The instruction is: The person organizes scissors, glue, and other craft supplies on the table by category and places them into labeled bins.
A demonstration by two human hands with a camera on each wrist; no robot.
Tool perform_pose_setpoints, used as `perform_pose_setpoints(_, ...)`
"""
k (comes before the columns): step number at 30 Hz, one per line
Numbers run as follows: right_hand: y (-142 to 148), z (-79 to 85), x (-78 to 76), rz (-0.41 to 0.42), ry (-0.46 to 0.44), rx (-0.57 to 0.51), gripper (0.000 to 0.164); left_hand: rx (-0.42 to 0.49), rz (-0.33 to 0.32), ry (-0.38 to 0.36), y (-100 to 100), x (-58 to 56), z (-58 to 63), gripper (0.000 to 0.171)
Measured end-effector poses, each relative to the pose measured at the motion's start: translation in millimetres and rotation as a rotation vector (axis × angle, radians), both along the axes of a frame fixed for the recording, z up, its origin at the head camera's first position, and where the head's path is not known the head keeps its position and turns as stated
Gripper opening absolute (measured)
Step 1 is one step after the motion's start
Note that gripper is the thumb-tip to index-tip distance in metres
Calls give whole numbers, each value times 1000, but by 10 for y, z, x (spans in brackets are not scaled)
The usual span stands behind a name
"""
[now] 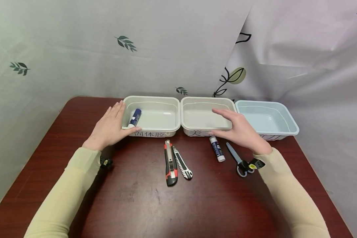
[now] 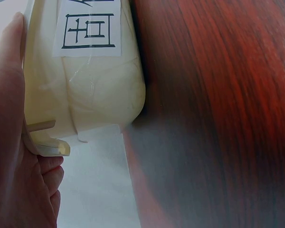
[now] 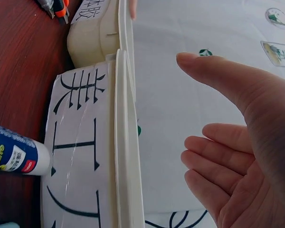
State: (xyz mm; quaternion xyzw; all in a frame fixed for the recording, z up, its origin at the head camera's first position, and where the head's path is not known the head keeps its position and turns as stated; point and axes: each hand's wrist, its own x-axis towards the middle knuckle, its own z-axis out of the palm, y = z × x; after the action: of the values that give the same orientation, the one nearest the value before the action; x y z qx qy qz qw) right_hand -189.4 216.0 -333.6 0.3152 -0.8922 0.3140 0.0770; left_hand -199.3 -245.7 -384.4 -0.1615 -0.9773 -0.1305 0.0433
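Left hand (image 1: 108, 127): fingers extended along end of left bin (image 1: 154, 119), thumb at front rim. Right hand (image 1: 241, 130): spread, empty, over right front corner of middle bin (image 1: 200, 115), hiding part of its label (image 1: 196, 133). Bins on table (image 1: 131, 201). Scissors (image 1: 233, 152): handles partly covered.

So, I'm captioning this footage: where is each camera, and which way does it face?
Head: worn on the head, facing forward and down at the table; left hand, right hand and sleeves show.
Left wrist: worn there, facing the left bin; part of the left hand shows.
Right wrist: worn there, facing the middle bin; the right hand shows, plus a bit of the left.
Shared: head and right wrist both show the glue stick on the table.
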Motion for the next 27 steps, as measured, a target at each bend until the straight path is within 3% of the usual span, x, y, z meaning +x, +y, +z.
perform_pose_setpoints(27, 255, -12, 256, -61, 19, 12, 75, -4, 1, -10, 3, 5, 13, 117)
